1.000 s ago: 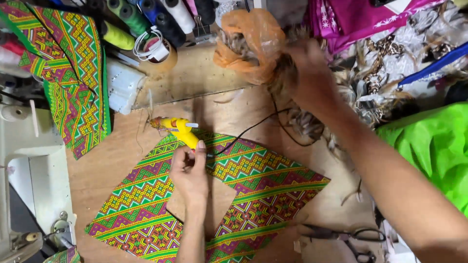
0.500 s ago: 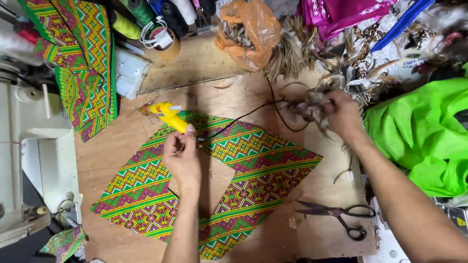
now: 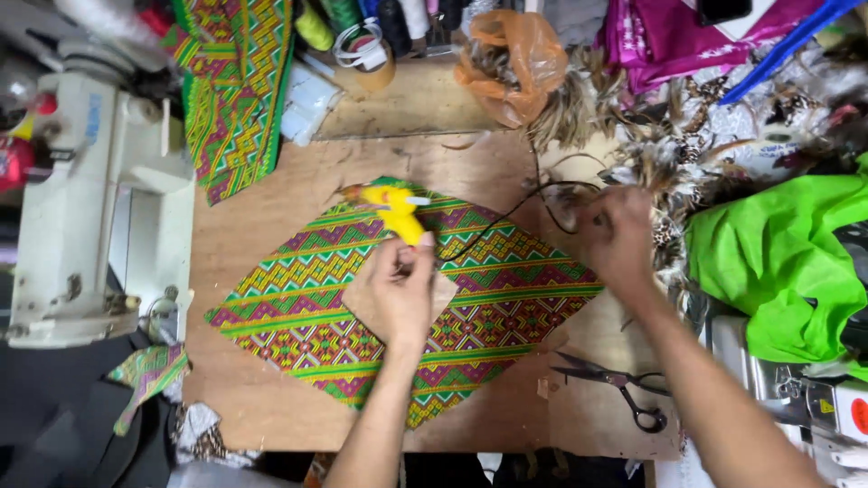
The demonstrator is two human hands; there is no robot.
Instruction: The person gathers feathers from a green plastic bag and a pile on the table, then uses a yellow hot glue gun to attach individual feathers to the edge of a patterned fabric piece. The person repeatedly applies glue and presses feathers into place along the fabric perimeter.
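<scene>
The left hand (image 3: 402, 294) reaches in from the near edge with the forearm running almost straight up the middle of the wooden table (image 3: 271, 398), wrist level, fingers curled shut around the handle of a yellow glue gun (image 3: 395, 210) whose nozzle points left and far. The gun lies over the far corner of a diamond-shaped patterned cloth (image 3: 506, 307) in green, yellow and magenta, spread flat at the table's centre; the hand rests on a bare brown square at the cloth's middle. A black cord (image 3: 493, 221) runs from the gun toward the right. The right hand (image 3: 615, 239) comes in from the near right, arm slanting across the table edge, knuckles up and fingers bunched around something small by the cord's loop; motion blur hides what it holds. Feathers (image 3: 660, 167) are piled just beyond it. Black scissors (image 3: 619, 389) lie near the right forearm, and a white sewing machine (image 3: 81, 199) stands at the far left.
</scene>
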